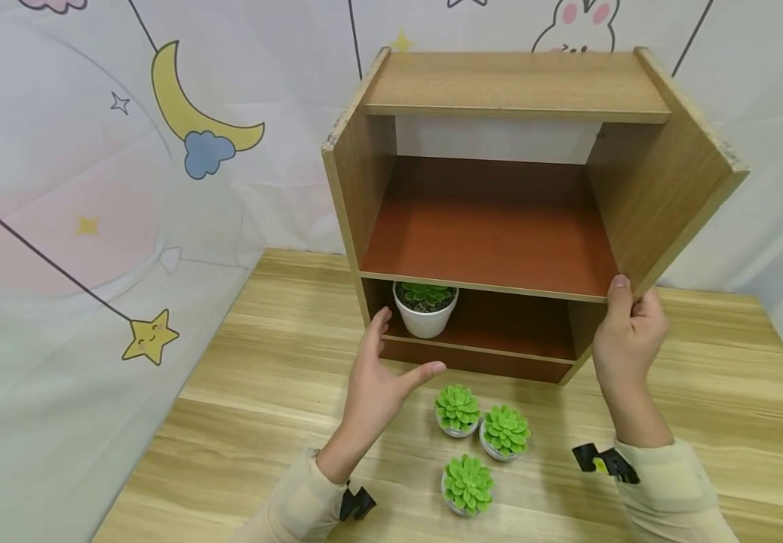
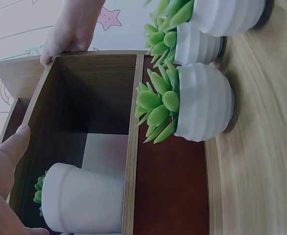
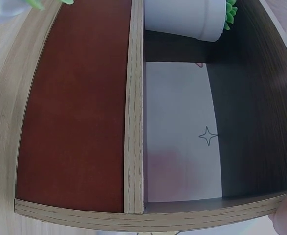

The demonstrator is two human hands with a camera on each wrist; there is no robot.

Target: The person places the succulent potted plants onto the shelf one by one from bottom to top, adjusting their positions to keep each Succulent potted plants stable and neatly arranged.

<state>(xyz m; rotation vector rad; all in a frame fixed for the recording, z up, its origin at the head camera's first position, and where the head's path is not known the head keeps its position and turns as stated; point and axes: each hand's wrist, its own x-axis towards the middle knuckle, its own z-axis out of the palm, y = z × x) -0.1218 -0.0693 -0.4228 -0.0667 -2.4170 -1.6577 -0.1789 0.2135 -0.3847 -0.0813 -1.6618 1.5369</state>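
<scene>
A wooden shelf unit [image 1: 486, 291] with reddish-brown boards stands on the table. In its lower compartment, at the left, sits a white pot with a green succulent [image 1: 427, 323], also seen as a white pot [image 2: 87, 198] in the left wrist view. My left hand [image 1: 376, 388] is spread just in front of that pot, thumb apart from the fingers, holding nothing. My right hand [image 1: 631, 332] grips the front edge of the shelf's right side panel, thumb on the edge; its other fingers are partly hidden behind the panel.
Three small succulents in ribbed white pots stand on the table before the shelf: a left one [image 1: 458, 411], a right one [image 1: 505, 433] and a near one [image 1: 468, 486]. A cartoon-printed cloth [image 1: 283, 98] hangs behind. The wooden table [image 1: 228, 422] extends to both sides.
</scene>
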